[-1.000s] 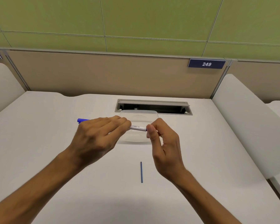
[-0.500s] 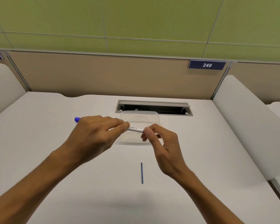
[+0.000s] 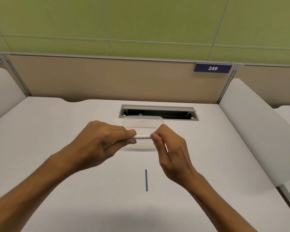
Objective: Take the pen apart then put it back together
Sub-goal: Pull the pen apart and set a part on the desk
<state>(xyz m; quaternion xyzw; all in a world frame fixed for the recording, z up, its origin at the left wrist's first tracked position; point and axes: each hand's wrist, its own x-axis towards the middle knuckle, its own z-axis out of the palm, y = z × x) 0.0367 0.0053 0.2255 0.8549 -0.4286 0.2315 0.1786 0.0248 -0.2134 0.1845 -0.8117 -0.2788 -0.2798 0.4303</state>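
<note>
Two hands meet above the middle of the smooth white desk (image 3: pixel 57 148), and between them we see the pen barrel (image 3: pixel 143 136), a thin white plastic tube lying level. The left hand (image 3: pixel 97 143) is closed around one end of it; the right hand (image 3: pixel 172 148) pinches the other end with thumb and forefinger. Behind the barrel a clear, shallow container (image 3: pixel 143 122) with rounded corners rests on the desk, near the grey cable slot (image 3: pixel 158 112) at the far edge. Nearer to us lies the refill (image 3: pixel 146 180), a slim blue rod, probably plastic, well apart from both hands.
</note>
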